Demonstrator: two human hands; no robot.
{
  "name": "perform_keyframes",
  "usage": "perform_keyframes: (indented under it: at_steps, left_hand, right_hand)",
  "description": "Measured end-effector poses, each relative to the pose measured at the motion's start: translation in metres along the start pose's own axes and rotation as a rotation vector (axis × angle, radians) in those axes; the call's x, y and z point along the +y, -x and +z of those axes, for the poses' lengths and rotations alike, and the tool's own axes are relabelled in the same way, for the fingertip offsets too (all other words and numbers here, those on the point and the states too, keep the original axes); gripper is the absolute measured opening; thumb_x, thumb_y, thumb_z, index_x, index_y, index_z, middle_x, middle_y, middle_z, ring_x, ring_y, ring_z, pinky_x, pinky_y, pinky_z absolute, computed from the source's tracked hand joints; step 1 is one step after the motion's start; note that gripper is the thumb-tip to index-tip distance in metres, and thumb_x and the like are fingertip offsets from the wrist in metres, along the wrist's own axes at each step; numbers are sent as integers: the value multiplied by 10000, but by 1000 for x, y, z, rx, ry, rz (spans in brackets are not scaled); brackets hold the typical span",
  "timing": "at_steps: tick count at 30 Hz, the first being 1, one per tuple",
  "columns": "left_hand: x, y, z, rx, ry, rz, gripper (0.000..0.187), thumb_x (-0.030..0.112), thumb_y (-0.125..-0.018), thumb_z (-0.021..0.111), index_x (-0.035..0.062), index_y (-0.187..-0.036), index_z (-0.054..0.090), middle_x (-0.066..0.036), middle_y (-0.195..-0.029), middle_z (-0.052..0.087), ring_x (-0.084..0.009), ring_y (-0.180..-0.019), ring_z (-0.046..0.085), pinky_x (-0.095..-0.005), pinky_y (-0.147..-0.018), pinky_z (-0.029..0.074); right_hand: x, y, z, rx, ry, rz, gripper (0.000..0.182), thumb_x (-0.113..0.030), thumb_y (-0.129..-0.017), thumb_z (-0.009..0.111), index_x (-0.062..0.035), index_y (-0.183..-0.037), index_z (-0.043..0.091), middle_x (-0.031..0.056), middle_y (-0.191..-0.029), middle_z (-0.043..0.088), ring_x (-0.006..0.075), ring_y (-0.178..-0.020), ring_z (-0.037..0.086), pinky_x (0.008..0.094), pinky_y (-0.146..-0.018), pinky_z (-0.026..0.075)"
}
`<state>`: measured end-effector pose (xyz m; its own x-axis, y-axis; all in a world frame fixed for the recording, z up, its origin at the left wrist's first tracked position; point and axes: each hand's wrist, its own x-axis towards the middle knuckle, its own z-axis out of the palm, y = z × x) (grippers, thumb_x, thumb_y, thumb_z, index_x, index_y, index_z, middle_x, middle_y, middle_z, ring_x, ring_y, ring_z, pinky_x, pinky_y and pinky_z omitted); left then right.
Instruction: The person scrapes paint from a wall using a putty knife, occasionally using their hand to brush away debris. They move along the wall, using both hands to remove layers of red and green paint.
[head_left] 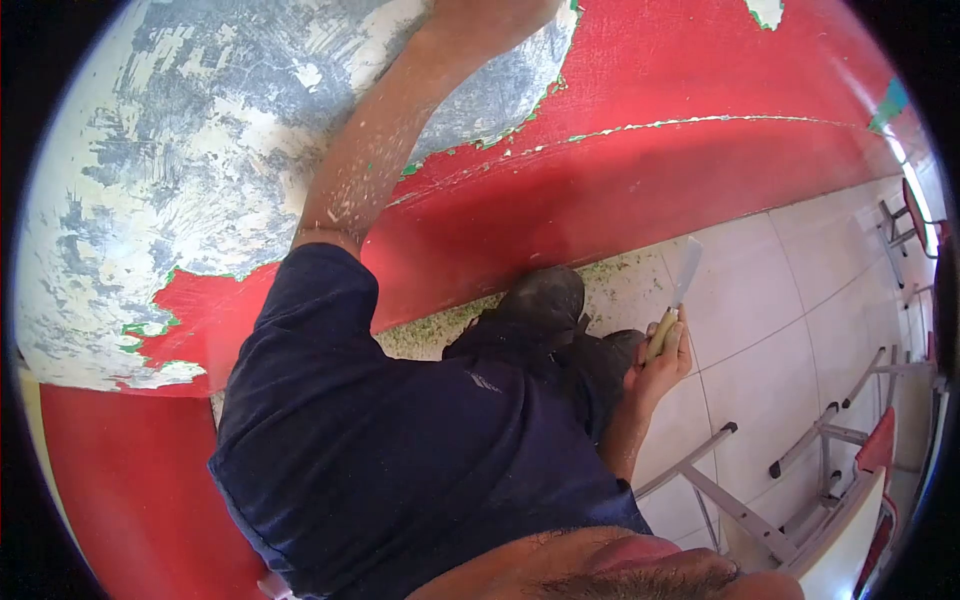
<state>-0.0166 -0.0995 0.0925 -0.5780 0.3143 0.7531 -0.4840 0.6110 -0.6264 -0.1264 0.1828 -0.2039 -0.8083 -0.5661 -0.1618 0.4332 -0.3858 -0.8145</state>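
Note:
My right hand (pixel 660 365) is closed round the pale handle of a putty knife (pixel 687 268), held low over the tiled floor with its metal blade pointing up and away from me. My left arm reaches up across the wall, and paint dust speckles the forearm. Only part of my left hand (pixel 495 15) shows at the top edge, near the border of the bare patch; its fingers are out of view. The wall has red paint (pixel 680 60) around a large grey and white stripped patch (pixel 200 130) with ragged green edges.
Paint flakes (pixel 430 332) litter the floor along the wall's foot, around my dark shoes. White tiles (pixel 745 260) stretch to the right. Metal-legged furniture (pixel 740 505) with red parts stands at the lower right, and a stool (pixel 905 220) is farther off at the right edge.

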Motion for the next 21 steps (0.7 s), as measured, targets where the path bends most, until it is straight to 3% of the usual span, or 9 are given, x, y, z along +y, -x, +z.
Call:
perform_keyframes:
  at_steps: [3,5,7,9,12,15,18,20,21]
  left_hand:
    - [2,23,10,125,279,-105,289,306,-771,677,38,-791,570,-88,-888,579,-219,-878,555,-379,-801,448]
    - [9,40,24,182,203,-73,302,328,-798,656,43,-854,574,-114,-955,590,-237,-939,563,-404,-846,454]
    - [27,42,41,248,-137,54,275,318,-856,607,55,-934,585,-142,-1041,596,-250,-1015,565,-436,-879,455]
    - [53,63,12,-275,-130,30,483,489,-840,580,91,-1109,633,-112,-1107,626,-255,-1204,481,-407,-1045,329]
    - [86,103,21,-663,136,269,525,481,-820,587,110,-1192,605,-105,-1317,514,-247,-1337,330,-412,-1125,185]
    - [94,116,11,-1312,484,525,541,462,-814,597,118,-1232,576,-90,-1422,412,-243,-1347,321,-438,-1117,224]
    - [77,121,11,-798,414,312,526,459,-761,650,103,-1146,631,-94,-1406,424,-219,-1347,316,-431,-1114,261]
    - [50,82,-5,-437,168,85,347,341,-808,672,52,-1001,670,-119,-1205,587,-244,-1191,502,-417,-1051,355]
    - [46,68,-11,-419,34,9,369,338,-845,622,59,-1087,618,-129,-1241,559,-252,-1205,486,-448,-1028,366]
  right_hand:
    - [6,-6,-8,56,-3,4,339,-170,-983,450,34,-1243,525,63,-740,580,48,-465,426,163,-377,292]
    - [6,-10,-10,87,28,8,340,-173,-984,451,31,-1246,522,67,-736,579,49,-456,419,165,-372,290]
    - [1,-11,-8,87,74,16,343,-175,-983,453,29,-1251,518,71,-730,578,48,-444,409,167,-368,289]
    - [2,-14,-4,71,75,-4,344,-175,-983,455,30,-1252,516,75,-726,577,47,-436,400,169,-365,288]
    - [0,-17,1,65,64,-28,354,-192,-984,457,18,-1264,512,70,-705,556,50,-409,362,178,-345,266]
    - [0,-16,-1,62,29,-30,347,-173,-986,447,25,-1264,510,82,-707,566,52,-418,382,178,-347,273]
    - [9,-20,-7,127,3,-18,342,-158,-985,445,28,-1264,509,87,-713,579,51,-423,396,177,-350,279]
    - [14,-22,-10,141,9,0,344,-152,-983,447,26,-1271,505,85,-717,581,50,-430,401,175,-350,274]
    - [15,-23,-12,123,20,10,346,-146,-981,448,26,-1276,501,84,-720,582,49,-439,410,173,-351,271]
